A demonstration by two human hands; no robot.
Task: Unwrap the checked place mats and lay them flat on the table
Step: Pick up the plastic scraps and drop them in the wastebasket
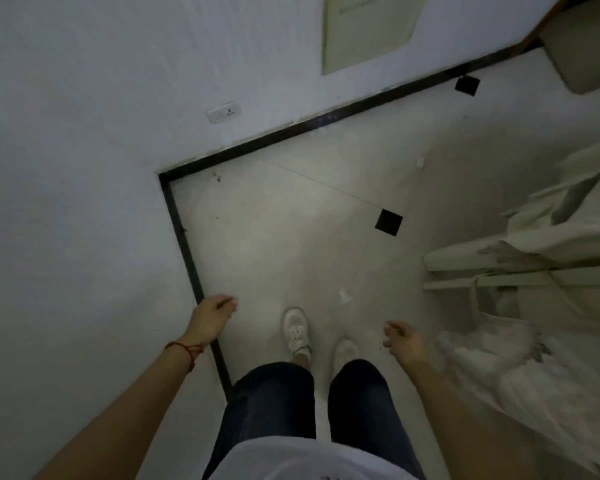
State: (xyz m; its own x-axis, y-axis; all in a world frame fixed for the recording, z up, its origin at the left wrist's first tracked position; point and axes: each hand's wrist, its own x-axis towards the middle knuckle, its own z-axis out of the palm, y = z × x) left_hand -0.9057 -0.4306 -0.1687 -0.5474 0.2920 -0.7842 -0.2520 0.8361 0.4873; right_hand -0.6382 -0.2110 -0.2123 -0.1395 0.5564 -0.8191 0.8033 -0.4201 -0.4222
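No checked place mats and no table show in the head view. I look straight down at a pale tiled floor [291, 220] and my own legs and white shoes [297, 330]. My left hand [213, 315] hangs low at the left near the wall's black skirting, fingers loosely curled and holding nothing. My right hand [404, 341] hangs at the right, fingers apart and empty. A red thread bracelet [184, 349] circles my left wrist.
A white wall [84, 168] with a socket [224, 112] fills the left side, edged by black skirting [187, 258]. Cream-coloured furniture draped in pale cloth [534, 258] crowds the right. A white plastic bag [492, 355] lies below it. Black floor inlays [388, 221] dot the tiles.
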